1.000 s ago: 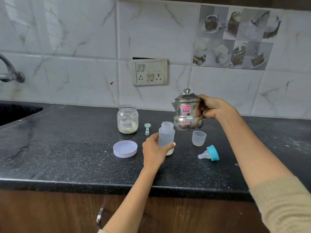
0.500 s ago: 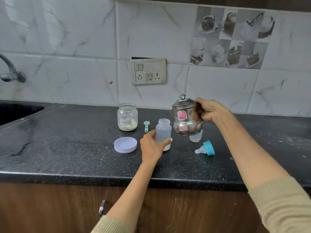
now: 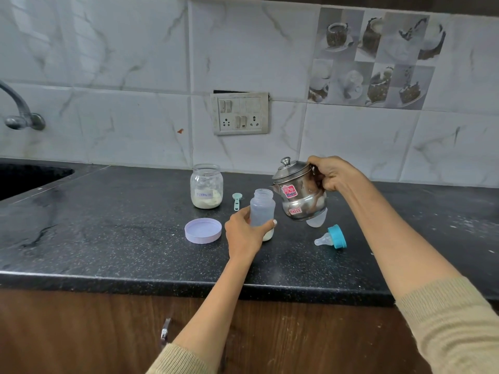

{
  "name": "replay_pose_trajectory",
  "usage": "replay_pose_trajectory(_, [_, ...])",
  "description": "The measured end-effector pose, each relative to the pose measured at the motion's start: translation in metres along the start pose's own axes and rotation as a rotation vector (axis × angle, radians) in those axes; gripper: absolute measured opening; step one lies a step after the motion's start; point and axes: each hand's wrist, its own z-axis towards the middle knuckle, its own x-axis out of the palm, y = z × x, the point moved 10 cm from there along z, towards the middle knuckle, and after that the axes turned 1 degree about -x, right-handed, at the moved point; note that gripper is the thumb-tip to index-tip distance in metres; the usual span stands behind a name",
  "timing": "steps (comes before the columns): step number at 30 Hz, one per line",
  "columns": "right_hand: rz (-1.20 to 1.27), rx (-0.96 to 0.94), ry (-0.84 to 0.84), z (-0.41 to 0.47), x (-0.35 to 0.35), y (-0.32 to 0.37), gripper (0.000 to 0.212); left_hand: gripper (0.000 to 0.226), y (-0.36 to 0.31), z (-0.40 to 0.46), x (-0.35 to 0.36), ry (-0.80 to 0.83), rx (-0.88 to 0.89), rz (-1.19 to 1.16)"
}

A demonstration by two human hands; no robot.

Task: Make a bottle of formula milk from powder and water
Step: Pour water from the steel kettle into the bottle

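Bottle (image 3: pixel 262 209) sits within left fingers (image 3: pixel 244 215); apparently upright.

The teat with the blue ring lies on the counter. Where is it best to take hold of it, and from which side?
Probably grip the blue ring of the teat, coming from above with thumb and fingers across its rim. The piece lies on its side on the counter, right of the bottle, with the soft clear nipple pointing left; the ring is rigid and wide, and the nipple stays untouched.

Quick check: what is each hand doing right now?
Left hand: holds the baby bottle on the counter.
Right hand: grips the tilted steel kettle.
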Motion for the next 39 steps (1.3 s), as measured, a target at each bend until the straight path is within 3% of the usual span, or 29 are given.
replay_pose_trajectory(39, [-0.325, -0.096, 0.019, 0.020, 0.018, 0.032, 0.011, 0.053, 0.003, 0.001, 0.001, 0.006, -0.010, 0.014])
